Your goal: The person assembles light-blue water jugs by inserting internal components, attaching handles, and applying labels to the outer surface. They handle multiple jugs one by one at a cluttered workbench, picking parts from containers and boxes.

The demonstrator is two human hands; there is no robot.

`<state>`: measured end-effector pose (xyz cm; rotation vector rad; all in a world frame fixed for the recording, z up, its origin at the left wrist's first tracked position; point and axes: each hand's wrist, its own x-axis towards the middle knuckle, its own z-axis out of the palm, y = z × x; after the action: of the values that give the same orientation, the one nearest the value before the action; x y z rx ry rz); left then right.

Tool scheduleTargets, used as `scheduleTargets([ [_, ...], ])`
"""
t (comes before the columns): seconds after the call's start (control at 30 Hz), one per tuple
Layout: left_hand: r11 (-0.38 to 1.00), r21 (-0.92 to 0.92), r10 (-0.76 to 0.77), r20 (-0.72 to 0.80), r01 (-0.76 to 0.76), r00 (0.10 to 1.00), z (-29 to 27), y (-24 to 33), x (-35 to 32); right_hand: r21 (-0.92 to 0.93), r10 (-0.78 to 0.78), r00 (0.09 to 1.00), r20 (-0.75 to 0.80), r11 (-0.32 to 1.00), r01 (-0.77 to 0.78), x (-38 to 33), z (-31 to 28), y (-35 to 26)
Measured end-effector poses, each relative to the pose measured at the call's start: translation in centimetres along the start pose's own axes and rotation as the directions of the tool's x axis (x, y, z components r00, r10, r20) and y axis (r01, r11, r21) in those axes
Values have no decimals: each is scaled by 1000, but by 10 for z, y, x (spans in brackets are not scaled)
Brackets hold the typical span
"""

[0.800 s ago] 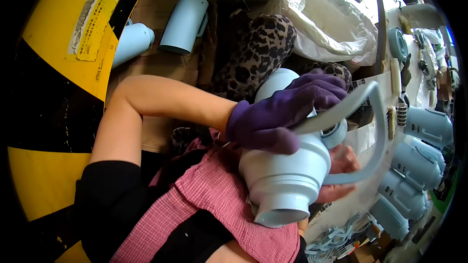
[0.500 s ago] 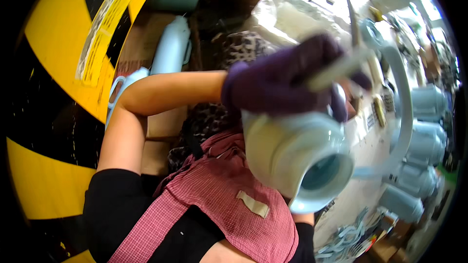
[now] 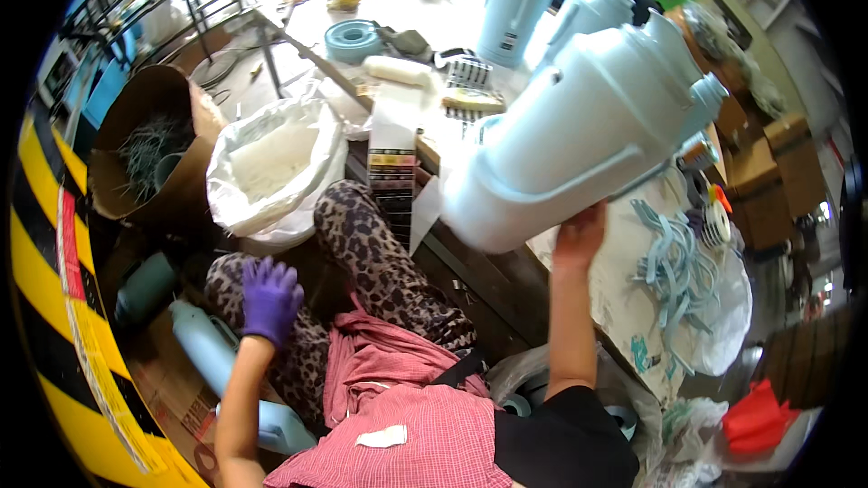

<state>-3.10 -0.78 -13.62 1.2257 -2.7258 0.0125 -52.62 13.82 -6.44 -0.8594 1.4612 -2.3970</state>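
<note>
My left hand (image 3: 271, 300), in a purple glove, lies on my leopard-print trouser leg with its fingers spread; no tool shows in it. My bare right hand (image 3: 581, 233) is raised at the right, closed on the underside of a large light blue plastic jug body (image 3: 579, 126). The jug is tilted, its spouted top toward the upper right, over the edge of the white worktable (image 3: 579, 294). My fingertips are hidden behind it. Beside my left forearm lie a light blue bottle-shaped jug body (image 3: 203, 343) and another pale blue one (image 3: 280, 427).
More light blue jugs (image 3: 517, 4) stand at the table's back. Curled blue plastic strips (image 3: 674, 262) are heaped at the right. A white-lined bucket (image 3: 276, 167) and a cardboard drum (image 3: 136, 145) with shavings are ahead. Yellow-black striped board (image 3: 68, 343) borders the left; cartons (image 3: 768, 181) stand far right.
My view has swung toward the table. The gloved left hand has left the jug's mouth, where it held a pale stick-like tool, and dropped to my leg. The jug is now out to the right.
</note>
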Motion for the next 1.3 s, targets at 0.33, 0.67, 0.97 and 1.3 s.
scheduleTargets([
  [0.33, 880, -155, -32, 924, 450, 382, 177, 23, -2, -553, -509, 766, -392, 796, 246, 130, -137, 8],
  [0.67, 208, -977, -811, -145, 48, 567, -42, -22, -55, -554, -265, 789, 555, 590, 588, -41, 51, 23],
  [0.97, -651, -739, -620, 649, 172, 440, 26, -18, -232, -37, 250, -110, 962, 518, 855, -225, 196, 110],
  [1.3, -669, -607, -678, 735, -429, 16, 151, -80, -263, -547, 161, 630, 760, 682, 486, -128, 189, 59],
])
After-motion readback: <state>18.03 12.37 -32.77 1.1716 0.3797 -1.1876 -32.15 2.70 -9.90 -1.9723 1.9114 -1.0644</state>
